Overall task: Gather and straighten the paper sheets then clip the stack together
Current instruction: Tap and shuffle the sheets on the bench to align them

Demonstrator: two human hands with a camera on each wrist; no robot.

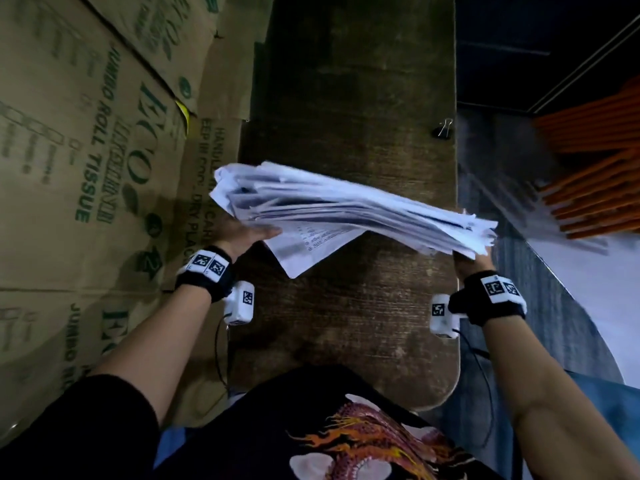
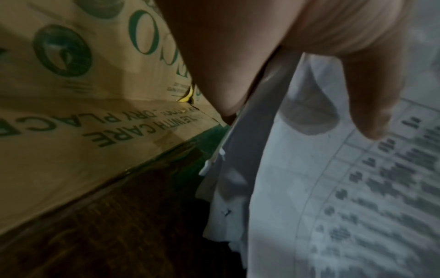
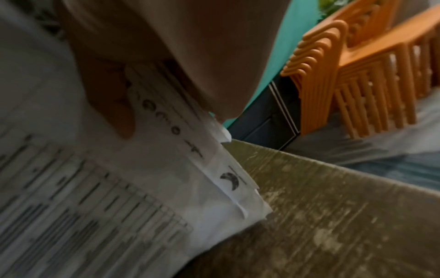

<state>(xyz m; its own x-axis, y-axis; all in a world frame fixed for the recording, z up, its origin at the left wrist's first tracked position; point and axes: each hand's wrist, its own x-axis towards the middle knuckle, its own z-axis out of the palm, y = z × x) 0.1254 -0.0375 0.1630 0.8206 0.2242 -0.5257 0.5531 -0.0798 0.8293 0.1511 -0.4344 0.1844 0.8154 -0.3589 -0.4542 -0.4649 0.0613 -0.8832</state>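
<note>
A thick, ragged stack of white printed paper sheets (image 1: 346,206) is held above the dark wooden table (image 1: 346,323), sloping down to the right. My left hand (image 1: 242,233) grips its left end, and in the left wrist view the thumb (image 2: 371,116) lies on a printed sheet (image 2: 357,197). My right hand (image 1: 471,263) grips the right end; the right wrist view shows a finger (image 3: 112,105) on the sheets (image 3: 107,197). One loose sheet (image 1: 308,251) hangs below the stack. A black binder clip (image 1: 443,128) lies by the table's right edge, beyond the stack.
Brown cardboard boxes (image 1: 86,168) with green print line the table's left side. Stacked orange plastic chairs (image 1: 595,161) stand to the right, past the table's edge. The table is narrow, with bare wood (image 1: 346,81) beyond the stack.
</note>
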